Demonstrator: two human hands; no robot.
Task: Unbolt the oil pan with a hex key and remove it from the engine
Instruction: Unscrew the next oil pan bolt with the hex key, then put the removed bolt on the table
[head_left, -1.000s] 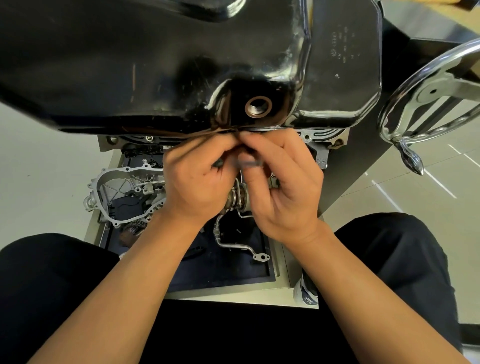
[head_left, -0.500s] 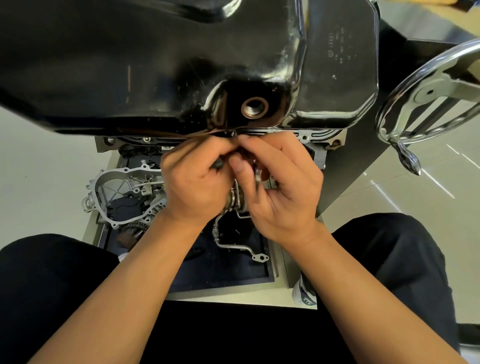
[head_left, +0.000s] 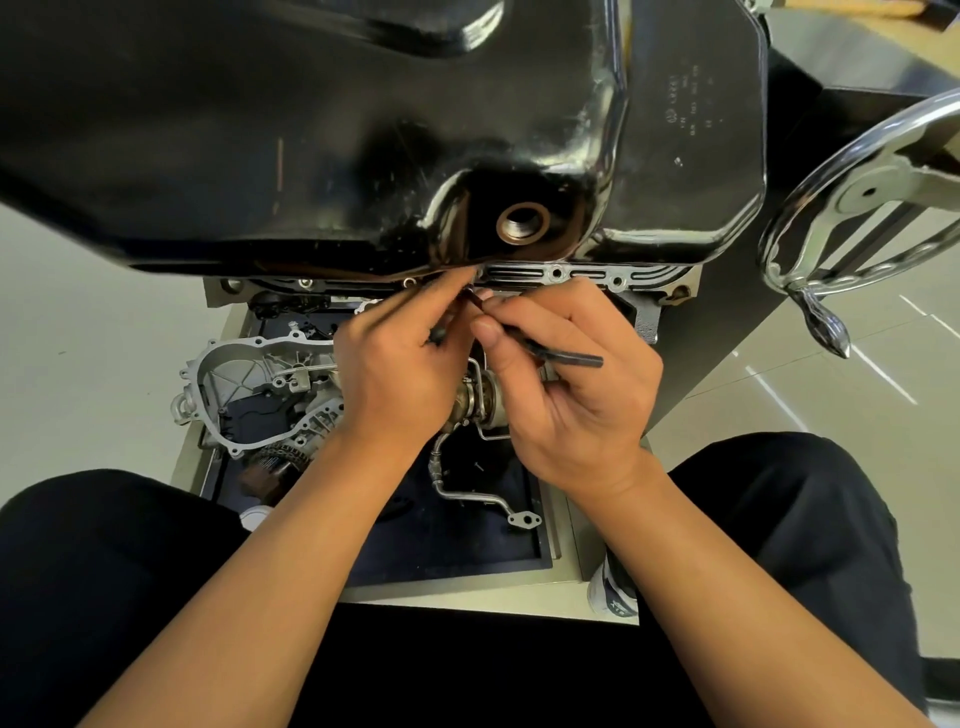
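**A big steel pan, held by small bolts**

The oil pan (head_left: 363, 130) fills the upper part of the view — a broad, glossy black pressed-steel shell with an open drain hole (head_left: 522, 222) near its lower edge. It sits on the engine (head_left: 644, 312), its flange (head_left: 582, 274) running along the bottom rim with bolt holes in a row. Judged by its span and gauge, it will be stiff and fairly heavy, and the painted skin looks slick, possibly oily. The surest hold would be both hands under the flange at opposite ends, not on the curved belly; the flange edge may be sharp, and a sealed joint may stick before it lets go.

Below lies a dark tray (head_left: 467, 545) carrying a cast aluminium cover (head_left: 228, 374) at its left side.

The right hand (head_left: 576, 395) pinches a black hex key (head_left: 545, 351), its tip angled up at the flange's lower edge. The left hand (head_left: 395, 374) is closed in a pinch right beside that tip — on what, I cannot tell.
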